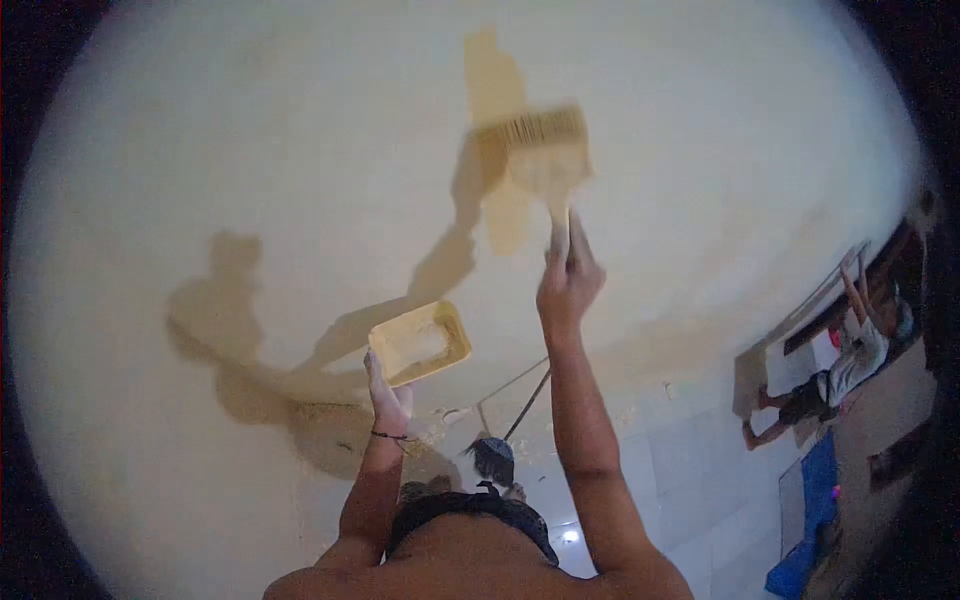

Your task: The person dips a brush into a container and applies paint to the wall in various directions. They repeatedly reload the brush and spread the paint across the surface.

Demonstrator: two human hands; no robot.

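My right hand (pixel 572 288) is wrapped round the handle of a wide paintbrush (pixel 552 160), raised in front of a pale wall (pixel 320 150). The brush is smeared by motion, and whether its bristles touch the wall is hard to tell. Beside and above it runs an upright strip of darker yellow paint (pixel 492 75). Lower and to the left, my left hand (pixel 390 398) grips a shallow yellow plastic tub (pixel 420 343) by its near left edge. Pale residue lies inside the tub, which tilts toward me. Shadows of my body and arm fall on the wall.
Near my feet, a dark-bristled broom (pixel 492 462) with a long handle stands by the foot of the wall. Light tiles (pixel 690 470) cover the floor. At the right are another person (pixel 855 365) and a blue cloth (pixel 812 505).
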